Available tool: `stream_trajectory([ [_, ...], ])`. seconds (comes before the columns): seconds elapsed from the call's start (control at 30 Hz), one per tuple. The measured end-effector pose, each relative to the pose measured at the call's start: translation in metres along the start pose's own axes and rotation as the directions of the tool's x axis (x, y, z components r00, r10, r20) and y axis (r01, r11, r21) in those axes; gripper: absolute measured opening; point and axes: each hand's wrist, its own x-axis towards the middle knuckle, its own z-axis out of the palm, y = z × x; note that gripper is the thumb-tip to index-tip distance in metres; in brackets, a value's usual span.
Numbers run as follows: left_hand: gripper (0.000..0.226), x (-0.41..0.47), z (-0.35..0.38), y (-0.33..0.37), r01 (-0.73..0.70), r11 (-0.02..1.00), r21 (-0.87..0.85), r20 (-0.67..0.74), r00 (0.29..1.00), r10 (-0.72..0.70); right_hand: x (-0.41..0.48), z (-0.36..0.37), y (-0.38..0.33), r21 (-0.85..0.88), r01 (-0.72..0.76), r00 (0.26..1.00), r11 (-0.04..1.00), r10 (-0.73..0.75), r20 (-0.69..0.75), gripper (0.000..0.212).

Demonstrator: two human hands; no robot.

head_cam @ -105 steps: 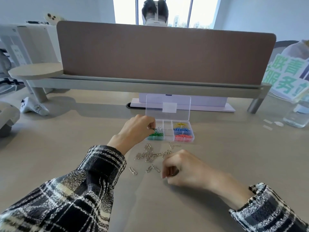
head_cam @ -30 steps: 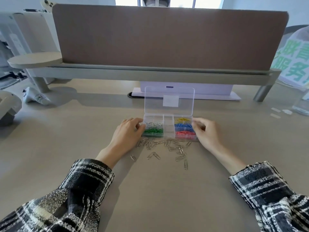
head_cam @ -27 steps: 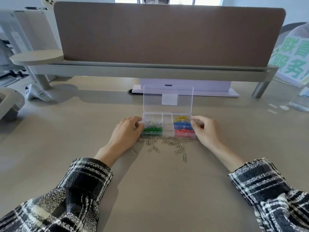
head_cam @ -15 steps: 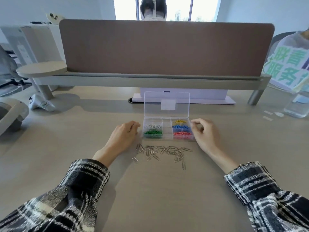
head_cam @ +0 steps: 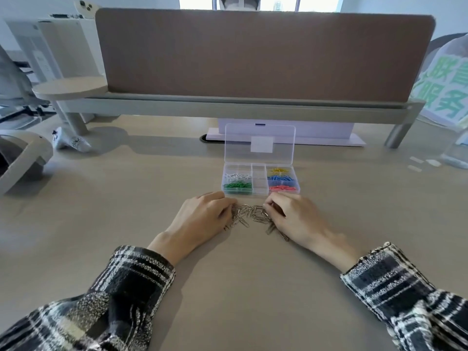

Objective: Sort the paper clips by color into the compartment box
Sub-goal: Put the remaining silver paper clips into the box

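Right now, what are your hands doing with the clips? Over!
Left hand and right hand flank the silver clips, both touching the pile; grip unclear. Compartment box open just behind. Nothing between pile and box.

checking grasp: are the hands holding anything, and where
Cannot be told: left hand and right hand curl against opposite ends of the clip pile; no clip is clearly pinched.

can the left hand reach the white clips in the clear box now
Probably yes. The left hand rests at the pile of silver metal paper clips, in front of the clear plastic compartment box, whose lid stands open; nothing covers the white paper clips.
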Motion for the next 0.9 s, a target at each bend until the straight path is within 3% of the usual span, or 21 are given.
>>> stream_trajectory([
  [0.1,0.027,-0.003,-0.007,-0.006,0.032,0.997,-0.068,0.037,0.999,-0.029,-0.004,-0.008,0.004,0.198,0.028,0.998,0.980,-0.015,-0.069,0.013],
  [0.17,0.038,-0.012,-0.014,-0.022,0.024,0.995,-0.095,0.070,0.997,-0.017,-0.012,-0.022,0.014,0.313,0.035,0.999,0.949,-0.024,-0.039,0.016],
  [0.27,0.051,-0.021,-0.021,-0.043,-0.019,0.993,-0.117,0.178,0.983,0.040,-0.021,-0.037,0.035,0.358,-0.027,0.983,0.933,-0.041,0.182,0.057],
  [0.33,0.056,-0.021,-0.018,-0.045,-0.051,0.992,-0.113,0.199,0.977,0.073,-0.021,-0.035,0.042,0.321,-0.041,0.967,0.946,-0.044,0.252,0.069],
  [0.47,0.052,-0.009,-0.007,-0.027,-0.067,0.991,-0.117,0.201,0.975,0.090,-0.008,-0.018,0.028,0.282,-0.030,0.975,0.959,-0.035,0.220,0.062],
  [0.7,0.050,-0.005,-0.007,-0.020,-0.029,0.985,-0.171,0.177,0.982,0.060,0.001,-0.017,0.019,0.359,-0.027,0.988,0.933,-0.030,0.151,0.052],
  [0.9,0.054,-0.001,-0.002,-0.016,-0.078,0.989,-0.125,0.227,0.968,0.105,0.001,-0.015,0.020,0.296,-0.007,0.977,0.955,-0.057,0.204,0.043],
])
